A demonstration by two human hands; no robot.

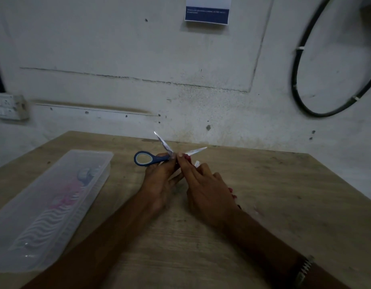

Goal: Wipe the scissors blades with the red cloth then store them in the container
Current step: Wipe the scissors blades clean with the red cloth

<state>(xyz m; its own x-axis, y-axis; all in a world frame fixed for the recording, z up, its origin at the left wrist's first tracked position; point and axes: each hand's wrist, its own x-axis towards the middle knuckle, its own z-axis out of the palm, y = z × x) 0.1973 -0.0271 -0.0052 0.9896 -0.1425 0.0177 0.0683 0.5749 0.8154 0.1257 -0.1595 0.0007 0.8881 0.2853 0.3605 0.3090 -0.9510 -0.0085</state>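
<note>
Above the table [264,205], the left hand [159,184] gripped the open scissors [159,157] near their blue handle while the right hand [207,192] pinched the red cloth [187,157] against one blade (stiff, light, sharp, best held by the handle), the container [55,205] well to the left.

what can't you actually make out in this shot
- Red cloth: head view, mostly hidden under the right hand; only slivers show.
- Scissors: second handle loop and pivot hidden by the left hand and its grip.
- Container: contents blurred behind the cloudy plastic; near end cut off by the left edge.
- Wall notice: text too small, top cut off.
</note>
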